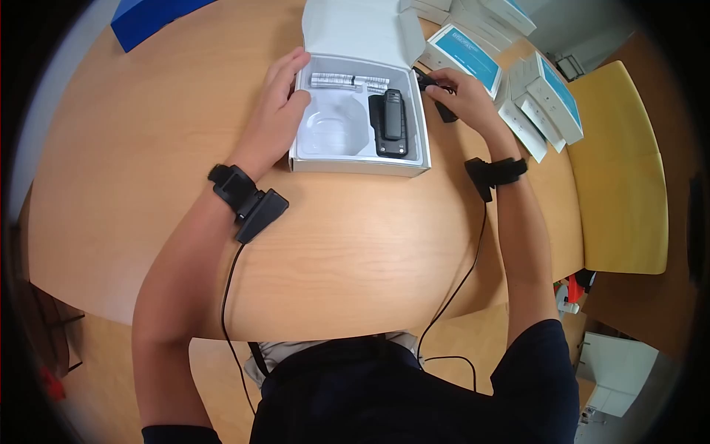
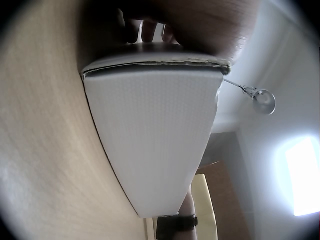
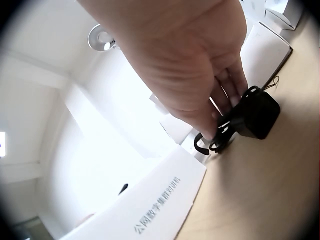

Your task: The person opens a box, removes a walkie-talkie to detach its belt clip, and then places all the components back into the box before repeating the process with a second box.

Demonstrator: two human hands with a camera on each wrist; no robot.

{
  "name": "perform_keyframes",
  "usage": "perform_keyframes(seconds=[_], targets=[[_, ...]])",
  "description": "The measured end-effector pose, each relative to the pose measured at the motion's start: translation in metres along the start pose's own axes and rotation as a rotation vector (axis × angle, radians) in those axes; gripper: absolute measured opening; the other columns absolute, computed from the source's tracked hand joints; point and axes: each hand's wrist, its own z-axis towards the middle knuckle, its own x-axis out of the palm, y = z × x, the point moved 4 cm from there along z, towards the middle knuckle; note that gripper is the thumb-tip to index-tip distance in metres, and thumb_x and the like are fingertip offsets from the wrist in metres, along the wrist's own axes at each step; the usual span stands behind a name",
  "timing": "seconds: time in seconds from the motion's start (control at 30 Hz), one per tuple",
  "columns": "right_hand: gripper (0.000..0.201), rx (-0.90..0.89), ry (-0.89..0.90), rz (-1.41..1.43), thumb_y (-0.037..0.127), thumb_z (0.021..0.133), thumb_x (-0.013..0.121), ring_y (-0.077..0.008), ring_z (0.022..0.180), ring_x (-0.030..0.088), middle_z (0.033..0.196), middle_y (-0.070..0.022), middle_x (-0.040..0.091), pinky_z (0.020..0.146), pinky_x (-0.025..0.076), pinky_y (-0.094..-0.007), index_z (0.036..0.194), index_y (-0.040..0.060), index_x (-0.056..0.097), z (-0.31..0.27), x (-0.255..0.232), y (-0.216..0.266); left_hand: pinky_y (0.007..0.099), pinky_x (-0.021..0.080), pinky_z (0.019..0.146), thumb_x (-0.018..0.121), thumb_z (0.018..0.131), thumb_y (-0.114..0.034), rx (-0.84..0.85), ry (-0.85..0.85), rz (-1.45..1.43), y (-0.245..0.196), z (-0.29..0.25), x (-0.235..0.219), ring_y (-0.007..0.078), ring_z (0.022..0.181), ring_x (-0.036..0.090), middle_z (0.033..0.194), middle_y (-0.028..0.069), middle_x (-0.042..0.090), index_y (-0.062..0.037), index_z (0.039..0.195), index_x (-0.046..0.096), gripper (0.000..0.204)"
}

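An open white box (image 1: 359,166) stands on the table, its lid tipped back. My left hand (image 1: 279,111) grips its left side, the thumb at the rim and the fingertips by the back corner. In the box's white molded tray (image 1: 333,132) lie a black two-way radio with a clip (image 1: 392,126) and a printed strip in clear wrap (image 1: 333,80). Right of the box, my right hand (image 1: 466,100) pinches the bundled cable of a black power adapter (image 3: 261,116). The adapter is low over the wood in the right wrist view.
Several white boxes with blue labels (image 1: 466,59) are stacked at the back right of the table (image 1: 318,244). A blue box (image 1: 155,18) sits at the back left. A yellow chair (image 1: 621,170) stands to the right. Thin cables (image 1: 225,311) run from both wrist cameras.
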Motion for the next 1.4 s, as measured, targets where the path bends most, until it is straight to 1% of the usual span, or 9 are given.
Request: perform_keyframes(seconds=[0.27,0.37,0.5,0.7,0.8,0.9,1.07,1.13,1.4], targets=[[0.037,0.046,-0.044,-0.086,0.025,0.100,0.077,-0.0163,0.089,0.072,0.098,-0.0097,0.079,0.083,0.056,-0.0317,0.124,-0.0028,0.076,0.011,-0.003,-0.018,0.0356,0.034,0.124,0.050,0.103,-0.009,0.005,0.003,0.033,-0.003,0.000,-0.001,0.0267,0.152,0.040,0.169,0.0138,0.038,0.0018,0.157,0.047,0.055],[0.039,0.005,-0.167,-0.033,0.028,0.098,0.078,-0.0247,0.091,0.076,0.099,-0.0157,0.081,0.084,0.057,-0.0361,0.123,-0.0010,0.077,0.013,-0.015,-0.022,0.0358,0.033,0.125,0.050,0.103,-0.009,0.015,0.001,0.027,-0.003,0.000,-0.001,0.0270,0.153,0.040,0.169,0.0141,0.039,0.0018,0.156,0.048,0.055],[0.037,0.017,-0.144,0.002,0.027,0.100,0.077,-0.0226,0.087,0.074,0.098,-0.0141,0.081,0.083,0.057,-0.0353,0.125,-0.0005,0.077,0.015,-0.023,-0.024,0.0362,0.033,0.125,0.050,0.102,-0.009,0.017,0.003,0.020,0.000,0.000,-0.002,0.0274,0.154,0.040,0.169,0.0146,0.039,0.0016,0.156,0.048,0.054],[0.036,0.056,0.044,-0.052,0.024,0.103,0.074,-0.0168,0.095,0.072,0.102,-0.0095,0.080,0.086,0.056,-0.0302,0.129,-0.0008,0.076,0.010,-0.005,-0.024,0.0362,0.035,0.124,0.051,0.102,-0.009,-0.001,0.001,0.017,-0.002,-0.001,-0.002,0.0269,0.153,0.041,0.169,0.0141,0.040,0.0018,0.156,0.048,0.055],[0.035,-0.017,-0.060,-0.031,0.024,0.103,0.075,-0.0205,0.103,0.075,0.112,-0.0115,0.080,0.091,0.058,-0.0319,0.130,0.0007,0.076,0.005,-0.002,-0.018,0.0362,0.036,0.123,0.051,0.103,-0.010,-0.006,0.000,0.032,-0.005,-0.001,-0.002,0.0267,0.152,0.042,0.169,0.0135,0.039,0.0017,0.157,0.048,0.055],[0.039,-0.148,-0.227,-0.041,0.028,0.098,0.078,-0.0270,0.111,0.074,0.122,-0.0143,0.079,0.097,0.057,-0.0370,0.128,0.0029,0.076,-0.004,-0.015,0.018,0.0361,0.036,0.123,0.051,0.103,-0.010,-0.023,0.003,0.020,-0.007,-0.003,-0.002,0.0266,0.152,0.042,0.169,0.0134,0.039,0.0017,0.157,0.047,0.055],[0.040,-0.279,0.031,-0.050,0.030,0.099,0.080,-0.0217,0.108,0.069,0.122,-0.0068,0.076,0.096,0.055,-0.0371,0.128,0.0041,0.075,-0.036,0.006,0.098,0.0354,0.037,0.121,0.050,0.103,-0.011,0.001,0.000,0.023,-0.003,-0.002,-0.002,0.0263,0.150,0.044,0.169,0.0137,0.039,0.0029,0.157,0.047,0.055],[0.041,-0.361,0.077,-0.159,0.031,0.096,0.083,-0.0236,0.107,0.067,0.122,-0.0071,0.075,0.095,0.054,-0.0382,0.126,0.0045,0.075,-0.040,0.018,0.108,0.0351,0.037,0.121,0.050,0.103,-0.010,0.009,-0.002,0.038,-0.004,-0.003,-0.002,0.0261,0.149,0.044,0.168,0.0140,0.039,0.0037,0.157,0.047,0.055],[0.037,-0.330,0.095,0.154,0.024,0.090,0.089,-0.0246,0.125,0.065,0.132,-0.0091,0.072,0.107,0.050,-0.0394,0.116,0.0042,0.073,-0.049,0.016,0.112,0.0370,0.029,0.129,0.050,0.100,-0.001,-0.017,0.014,-0.015,0.001,-0.001,-0.001,0.0271,0.158,0.035,0.171,0.0137,0.034,-0.0023,0.159,0.049,0.059]])
